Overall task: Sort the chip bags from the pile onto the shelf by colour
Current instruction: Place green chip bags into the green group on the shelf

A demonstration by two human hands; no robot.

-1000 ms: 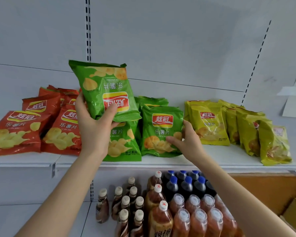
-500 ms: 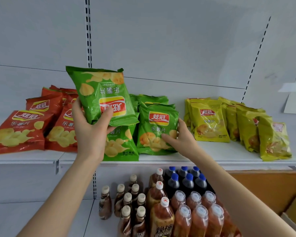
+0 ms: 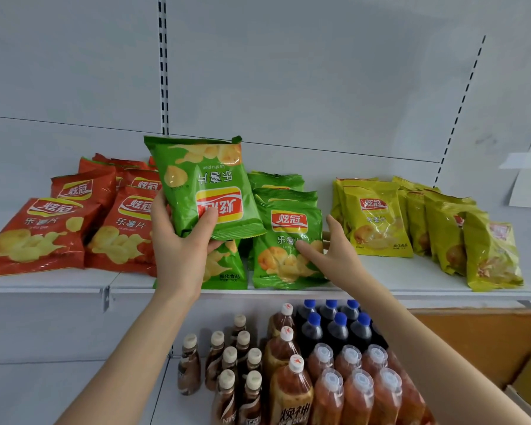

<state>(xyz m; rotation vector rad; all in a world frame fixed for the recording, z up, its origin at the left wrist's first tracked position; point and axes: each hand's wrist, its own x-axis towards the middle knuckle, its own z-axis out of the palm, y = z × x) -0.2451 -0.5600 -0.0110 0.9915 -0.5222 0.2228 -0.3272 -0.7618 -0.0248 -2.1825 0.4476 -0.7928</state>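
Where the left hand (image 3: 181, 256) grips, the glossy green bag (image 3: 203, 185) creases.

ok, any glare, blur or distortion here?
Head view: soft even light; glare spots on the glossy standing green chip bag and front yellow chip bag; upside-down green chip bag in left hand reads sharp; wide-angle slants the right slotted upright.

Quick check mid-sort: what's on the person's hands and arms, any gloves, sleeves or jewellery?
Nothing worn that shows. The left hand and right hand are bare: no gloves, no rings in view. The left forearm and right forearm are bare too, with no sleeve, watch or bracelet down to the bottom edge of the picture.
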